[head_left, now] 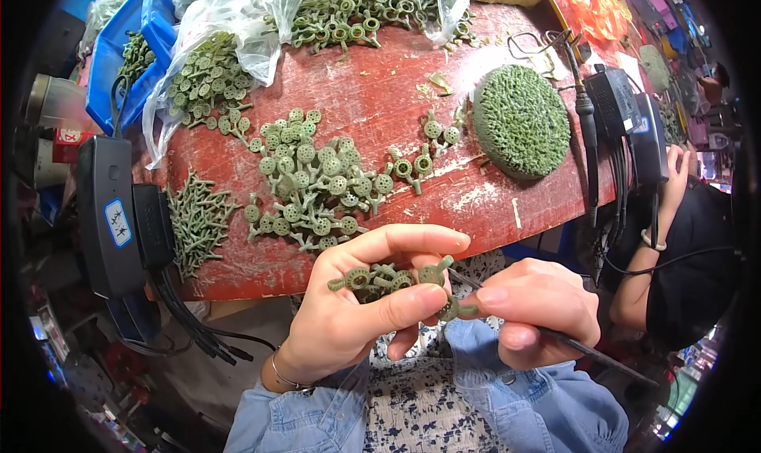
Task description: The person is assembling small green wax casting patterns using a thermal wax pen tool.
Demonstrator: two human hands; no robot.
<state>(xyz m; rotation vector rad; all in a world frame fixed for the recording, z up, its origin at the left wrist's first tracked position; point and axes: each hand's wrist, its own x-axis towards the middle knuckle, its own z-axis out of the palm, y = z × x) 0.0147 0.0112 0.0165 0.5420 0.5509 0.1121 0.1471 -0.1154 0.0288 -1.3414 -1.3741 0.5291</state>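
My left hand (353,298) cups several small green ring-topped pieces (359,278) with short stems, its thumb pressing on one near the fingertips. Closed round a thin dark metal tool (590,350), my right hand (547,306) meets the left in front of the table edge. The tool's fine tip shows beside the pinched green piece (432,274); whether it touches is hidden by the fingers. Beyond my hands lies a loose heap of green disc-headed pieces (305,175) with perforated faces. A few ring-headed pieces (403,168) rest right of that heap.
The red worn table (357,88) carries a pile of thin green sticks (198,227), plastic bags (238,25) of green parts, a blue bin (107,80) and a round textured green block (521,122). Cabled black boxes (115,215) flank it. At right sits another person's arm (634,286).
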